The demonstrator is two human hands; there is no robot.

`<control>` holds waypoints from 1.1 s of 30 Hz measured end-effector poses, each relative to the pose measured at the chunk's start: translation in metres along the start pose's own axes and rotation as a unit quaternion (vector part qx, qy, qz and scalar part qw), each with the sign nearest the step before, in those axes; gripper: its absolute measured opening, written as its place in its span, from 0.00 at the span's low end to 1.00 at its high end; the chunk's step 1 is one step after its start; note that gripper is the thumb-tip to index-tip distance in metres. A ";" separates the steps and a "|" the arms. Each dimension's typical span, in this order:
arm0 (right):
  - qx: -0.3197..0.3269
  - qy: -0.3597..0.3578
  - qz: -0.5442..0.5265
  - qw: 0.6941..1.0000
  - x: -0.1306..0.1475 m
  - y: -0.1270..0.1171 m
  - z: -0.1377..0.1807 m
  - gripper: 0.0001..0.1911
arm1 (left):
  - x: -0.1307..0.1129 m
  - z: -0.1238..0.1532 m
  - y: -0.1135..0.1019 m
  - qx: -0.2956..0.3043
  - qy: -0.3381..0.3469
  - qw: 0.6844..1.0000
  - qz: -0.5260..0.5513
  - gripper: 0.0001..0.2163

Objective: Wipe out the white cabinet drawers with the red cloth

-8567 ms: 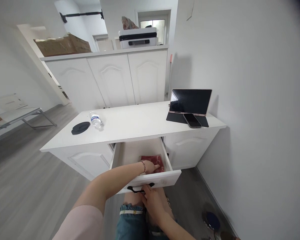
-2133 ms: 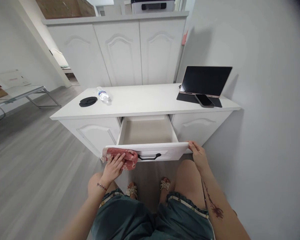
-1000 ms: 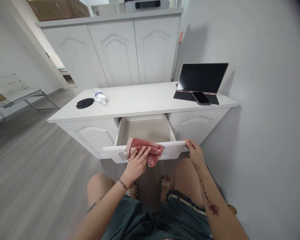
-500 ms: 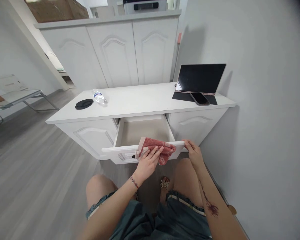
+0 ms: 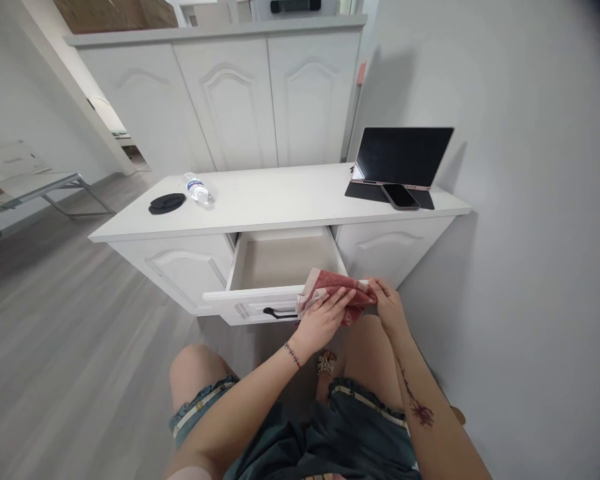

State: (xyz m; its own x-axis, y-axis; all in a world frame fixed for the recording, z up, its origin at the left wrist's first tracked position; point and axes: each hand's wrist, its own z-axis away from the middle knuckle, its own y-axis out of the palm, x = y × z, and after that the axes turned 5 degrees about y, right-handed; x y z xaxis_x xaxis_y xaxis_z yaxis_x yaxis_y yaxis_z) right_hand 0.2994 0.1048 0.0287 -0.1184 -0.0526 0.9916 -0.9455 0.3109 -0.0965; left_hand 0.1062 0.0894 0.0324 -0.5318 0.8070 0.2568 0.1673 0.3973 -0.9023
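Note:
A white drawer (image 5: 253, 294) stands pulled out of the cabinet, its inside bare where it shows. Over the right part of its front panel lies a red towel (image 5: 329, 280) with a pale border, draped across the top edge. My left hand (image 5: 319, 325) holds the towel against the panel, fingers stretched along the cloth. At the panel's right end, my right hand (image 5: 391, 309) grips the edge between thumb and fingers, touching or nearly touching the towel. The black drawer handle (image 5: 279, 313) shows to the left of the towel, its right end covered.
On the white cabinet top (image 5: 275, 193) lie a clear plastic bottle (image 5: 198, 191) and a flat black object (image 5: 167, 203) at left. A tablet (image 5: 405, 157) on a dark stand and a phone (image 5: 400, 197) are at right. The wall (image 5: 520, 220) is close on the right.
My left hand has slid the towel rightward along the drawer's front, close to my right hand. More of the black handle shows. My right hand stays at the panel's right end.

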 end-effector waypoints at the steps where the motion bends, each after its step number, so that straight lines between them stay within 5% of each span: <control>1: -0.003 -0.002 0.001 1.000 0.000 0.000 0.000 0.18 | 0.000 -0.001 -0.001 -0.003 0.000 1.000 0.000 0.18; 10: -0.043 -0.010 -0.012 0.999 -0.006 0.004 -0.003 0.25 | 0.014 0.022 -0.011 -0.016 -0.042 0.999 0.023 0.18; 27: -0.141 -0.041 0.099 0.984 0.002 0.023 0.008 0.21 | 0.069 0.152 -0.022 -0.105 -0.218 0.970 -0.022 0.12; 33: -0.268 -0.186 0.184 0.927 0.007 0.039 0.027 0.17 | 0.082 0.185 -0.021 -0.120 -0.246 0.961 -0.046 0.13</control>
State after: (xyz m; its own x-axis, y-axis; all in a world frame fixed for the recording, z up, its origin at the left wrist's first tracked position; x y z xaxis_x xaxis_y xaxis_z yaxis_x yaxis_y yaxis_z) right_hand 0.2537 0.0911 0.0300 -0.5938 -0.1426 0.7919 -0.5463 0.7940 -0.2667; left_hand -0.0942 0.0665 0.0088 -0.8716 0.4830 0.0839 0.2556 0.5937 -0.7630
